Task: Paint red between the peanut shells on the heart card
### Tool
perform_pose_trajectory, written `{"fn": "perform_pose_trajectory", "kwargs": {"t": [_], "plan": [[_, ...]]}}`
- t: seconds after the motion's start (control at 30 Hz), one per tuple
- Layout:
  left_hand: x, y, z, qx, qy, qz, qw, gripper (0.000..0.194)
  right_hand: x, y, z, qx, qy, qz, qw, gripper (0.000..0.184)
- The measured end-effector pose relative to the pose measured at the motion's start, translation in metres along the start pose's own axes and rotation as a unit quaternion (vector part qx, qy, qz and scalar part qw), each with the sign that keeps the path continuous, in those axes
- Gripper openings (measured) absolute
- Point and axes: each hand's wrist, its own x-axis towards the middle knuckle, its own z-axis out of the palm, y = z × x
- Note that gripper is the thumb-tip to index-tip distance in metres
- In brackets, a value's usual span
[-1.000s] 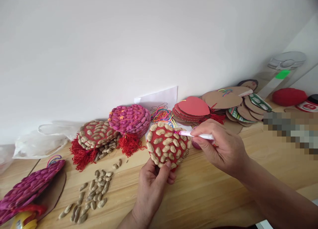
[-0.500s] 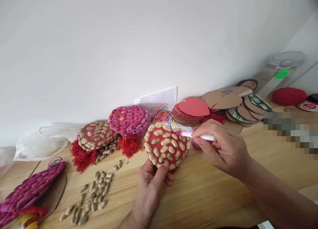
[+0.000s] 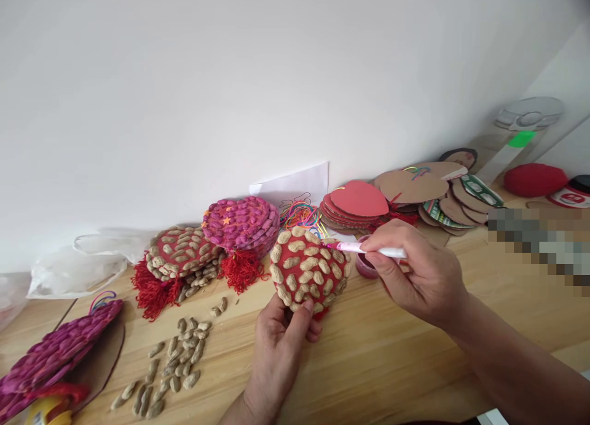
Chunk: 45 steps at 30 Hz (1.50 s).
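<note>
My left hand [image 3: 281, 345] grips the lower edge of a red heart-shaped card covered with peanut shells [image 3: 308, 271], holding it tilted up above the wooden table [image 3: 391, 357]. My right hand [image 3: 415, 274] pinches a white paintbrush [image 3: 369, 250] whose pink tip touches the upper right shells of the heart. A small pot of pink paint [image 3: 367, 265] sits just behind the heart, partly hidden by my right hand.
Loose peanuts [image 3: 173, 363] lie on the table to the left. Stacks of peanut hearts with red tassels [image 3: 182, 256], pink-painted ones [image 3: 240, 222] [image 3: 50, 351], coloured loops [image 3: 302, 216], red card hearts [image 3: 357, 200] and brown cardboard cut-outs [image 3: 415, 185] line the wall.
The brush has slid slightly to the right along the heart's upper edge, and my right hand drew back a little, exposing the paint pot. The left hand holds the heart about where it was.
</note>
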Motion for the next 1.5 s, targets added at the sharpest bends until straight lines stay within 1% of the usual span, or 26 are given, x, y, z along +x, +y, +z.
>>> {"fn": "perform_pose_trajectory", "kwargs": {"t": [0.07,0.17,0.4,0.57,0.63,0.73,0.8,0.9,0.97,1.07,1.17,1.37,1.5], "plan": [[-0.0001,-0.0001,-0.0005,0.007,-0.003,0.005,1.000,0.038,0.0001,-0.0013,-0.0013,-0.004,0.013,0.026,1.000,0.016],[-0.0002,0.0008,-0.0004,0.018,-0.004,0.016,1.000,0.037,0.0003,-0.0031,-0.0019,-0.003,0.007,0.050,0.999,0.015],[0.0015,0.0023,-0.0005,0.035,0.004,0.040,0.999,0.035,0.0006,-0.0040,-0.0044,-0.032,0.031,0.067,0.997,0.009],[-0.0001,-0.0007,0.0010,0.035,0.024,0.054,0.998,0.034,0.0002,-0.0050,-0.0077,0.017,0.036,0.103,0.994,0.007],[-0.0018,-0.0005,0.0030,0.031,0.036,0.053,0.997,0.033,0.0002,-0.0052,-0.0076,0.028,0.033,0.103,0.994,0.006],[-0.0036,0.0015,0.0056,0.031,0.049,0.052,0.997,0.033,0.0004,-0.0046,-0.0071,0.009,0.032,0.095,0.995,0.006],[-0.0038,0.0023,0.0061,0.037,0.050,0.054,0.997,0.034,0.0006,-0.0039,-0.0073,-0.001,0.040,0.095,0.995,0.005],[-0.0028,0.0016,0.0054,0.046,0.049,0.058,0.996,0.035,0.0010,-0.0045,-0.0081,0.018,0.050,0.110,0.993,0.003],[-0.0020,0.0002,0.0047,0.046,0.048,0.061,0.996,0.034,0.0011,-0.0060,-0.0082,0.029,0.049,0.116,0.992,0.004],[-0.0008,-0.0025,0.0040,0.049,0.046,0.067,0.995,0.034,0.0009,-0.0082,-0.0071,0.019,0.044,0.121,0.991,0.005],[0.0004,-0.0049,0.0035,0.054,0.046,0.071,0.995,0.034,0.0009,-0.0083,-0.0063,0.030,0.041,0.142,0.989,0.006],[0.0017,-0.0059,0.0028,0.048,0.043,0.068,0.996,0.034,0.0041,-0.0080,-0.0096,0.060,0.064,0.187,0.978,0.009],[0.0016,-0.0051,0.0036,0.053,0.049,0.066,0.995,0.037,0.0048,-0.0090,-0.0090,0.086,0.047,0.186,0.978,0.009]]}}
